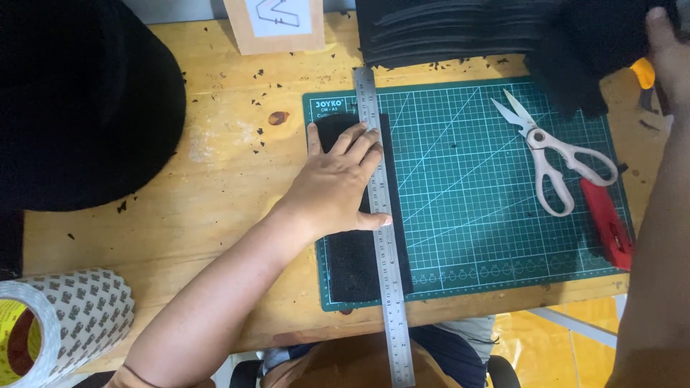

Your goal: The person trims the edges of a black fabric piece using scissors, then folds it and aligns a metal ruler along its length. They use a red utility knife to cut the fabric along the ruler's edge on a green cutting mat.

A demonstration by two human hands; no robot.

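My left hand (336, 183) lies flat, fingers spread, on a black foam strip (352, 262) and presses against a long steel ruler (386, 273) laid lengthwise over it. Both rest on the left part of a green cutting mat (474, 244). My right hand (668, 54) reaches to the far right corner, touching a black pile (589, 50) beside a yellow-tipped tool (643, 72); whether it grips anything is hidden. My right forearm (658, 273) runs down the right edge.
White-handled scissors (557, 162) and a red cutter (609, 223) lie on the mat's right side. A stack of black foam sheets (438, 32) sits at the back. A tape roll (57, 323) is at front left, a large black shape (79, 100) at left, a cardboard card (277, 25) behind.
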